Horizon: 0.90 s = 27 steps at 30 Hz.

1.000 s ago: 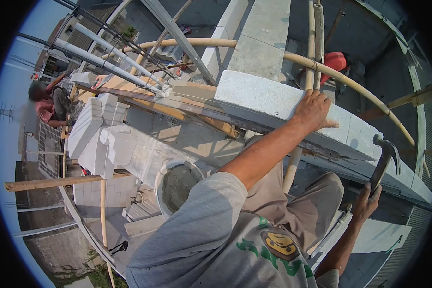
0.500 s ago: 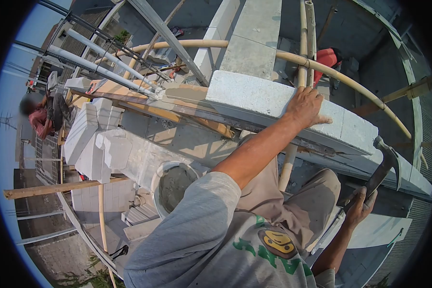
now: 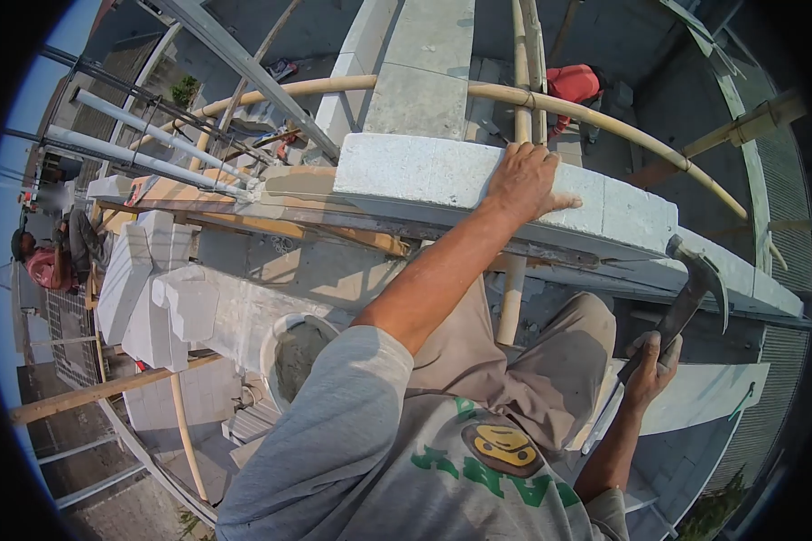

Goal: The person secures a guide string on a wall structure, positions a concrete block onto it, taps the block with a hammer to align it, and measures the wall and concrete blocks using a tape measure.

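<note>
Grey short-sleeved T-shirt (image 3: 370, 509), cloth creased. Left sleeve (image 3: 334, 410) loose, ending near elbow. Right sleeve (image 3: 611, 514) same grey, partly out of view. Chest print (image 3: 503, 446): rounded brown patch with yellow cartoon shape inside. Green block letters (image 3: 475, 472) around print, some lost in folds. Trousers (image 3: 555, 352) brownish grey, loose, heavily wrinkled. Left hand (image 3: 523, 185) and right hand (image 3: 650, 368) bare, forearms (image 3: 442, 270) too.

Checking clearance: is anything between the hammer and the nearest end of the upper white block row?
Nothing visible is. The hammer, in the right hand, has its head beside that end of the upper white block row; whether they touch I cannot tell. The left hand lies on the row, farther along.
</note>
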Available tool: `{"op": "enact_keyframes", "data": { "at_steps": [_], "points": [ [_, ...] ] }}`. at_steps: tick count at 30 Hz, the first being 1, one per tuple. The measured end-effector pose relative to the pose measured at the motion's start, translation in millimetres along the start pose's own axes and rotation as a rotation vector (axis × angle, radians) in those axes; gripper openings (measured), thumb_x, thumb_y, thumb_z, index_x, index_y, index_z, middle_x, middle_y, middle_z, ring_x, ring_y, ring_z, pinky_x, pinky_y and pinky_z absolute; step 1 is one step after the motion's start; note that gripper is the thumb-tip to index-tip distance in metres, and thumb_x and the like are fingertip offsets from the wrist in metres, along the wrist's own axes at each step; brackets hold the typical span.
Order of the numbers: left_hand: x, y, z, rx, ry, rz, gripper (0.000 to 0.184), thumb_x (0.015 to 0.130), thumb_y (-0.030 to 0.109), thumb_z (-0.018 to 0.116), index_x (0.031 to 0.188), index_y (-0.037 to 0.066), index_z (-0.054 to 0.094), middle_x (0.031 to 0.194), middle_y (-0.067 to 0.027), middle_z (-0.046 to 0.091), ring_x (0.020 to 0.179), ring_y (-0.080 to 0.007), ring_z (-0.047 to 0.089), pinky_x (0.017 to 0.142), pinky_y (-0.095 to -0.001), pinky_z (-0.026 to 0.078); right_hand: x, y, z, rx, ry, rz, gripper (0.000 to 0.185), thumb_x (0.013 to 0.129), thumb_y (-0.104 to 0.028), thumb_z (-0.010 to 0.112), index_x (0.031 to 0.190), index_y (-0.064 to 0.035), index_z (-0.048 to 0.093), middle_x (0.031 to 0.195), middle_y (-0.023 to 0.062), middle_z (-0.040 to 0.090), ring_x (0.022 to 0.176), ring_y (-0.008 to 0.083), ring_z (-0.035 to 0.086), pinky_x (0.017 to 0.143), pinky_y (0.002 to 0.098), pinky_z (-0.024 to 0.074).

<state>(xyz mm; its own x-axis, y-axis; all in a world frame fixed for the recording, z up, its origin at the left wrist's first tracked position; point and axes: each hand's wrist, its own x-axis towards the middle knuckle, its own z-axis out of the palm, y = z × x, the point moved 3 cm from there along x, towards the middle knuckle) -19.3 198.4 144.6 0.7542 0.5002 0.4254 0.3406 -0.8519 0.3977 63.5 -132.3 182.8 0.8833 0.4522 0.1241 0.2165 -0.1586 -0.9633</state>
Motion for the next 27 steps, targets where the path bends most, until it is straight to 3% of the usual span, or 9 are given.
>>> {"op": "enact_keyframes", "data": {
  "at_steps": [1,3,10,27],
  "points": [
    [3,5,-10,-0.034,-0.115,-0.033,0.073,0.070,0.063,0.069,0.107,0.000,0.065,0.102,-0.0118,0.062,0.101,-0.0252,0.054,0.093,-0.0378,0.037,0,1,-6,-0.039,-0.049,-0.035,0.026,0.095,-0.028,0.059,0.098,-0.0042,0.051,0.072,0.0007,0.053,0.061,0.0072,0.049,0.055,0.0218,0.0381],
    [3,7,-9,0.034,-0.100,-0.006,0.071,0.071,0.062,0.069,0.106,0.000,0.065,0.100,-0.0107,0.063,0.101,-0.0252,0.055,0.091,-0.0374,0.039,-3,-4,-7,0.001,0.022,-0.009,0.022,0.095,-0.026,0.059,0.092,-0.0064,0.050,0.069,0.0018,0.054,0.057,0.0087,0.048,0.054,0.0226,0.0383],
    [4,4,-7,0.018,-0.066,0.043,0.070,0.071,0.060,0.070,0.109,0.002,0.064,0.098,-0.0122,0.063,0.096,-0.0276,0.056,0.087,-0.0397,0.040,-6,4,-23,0.055,0.096,0.057,0.026,0.094,-0.029,0.061,0.095,-0.0056,0.050,0.070,0.0038,0.056,0.057,0.0091,0.052,0.053,0.0218,0.0410],
    [6,6,-5,0.061,-0.128,0.028,0.078,0.074,0.065,0.066,0.114,-0.002,0.063,0.098,-0.0163,0.062,0.099,-0.0277,0.056,0.093,-0.0394,0.038,-8,24,-31,0.121,0.188,0.139,0.024,0.092,-0.028,0.063,0.094,-0.0075,0.050,0.069,0.0021,0.053,0.054,0.0094,0.051,0.051,0.0220,0.0428]
  ]
}}
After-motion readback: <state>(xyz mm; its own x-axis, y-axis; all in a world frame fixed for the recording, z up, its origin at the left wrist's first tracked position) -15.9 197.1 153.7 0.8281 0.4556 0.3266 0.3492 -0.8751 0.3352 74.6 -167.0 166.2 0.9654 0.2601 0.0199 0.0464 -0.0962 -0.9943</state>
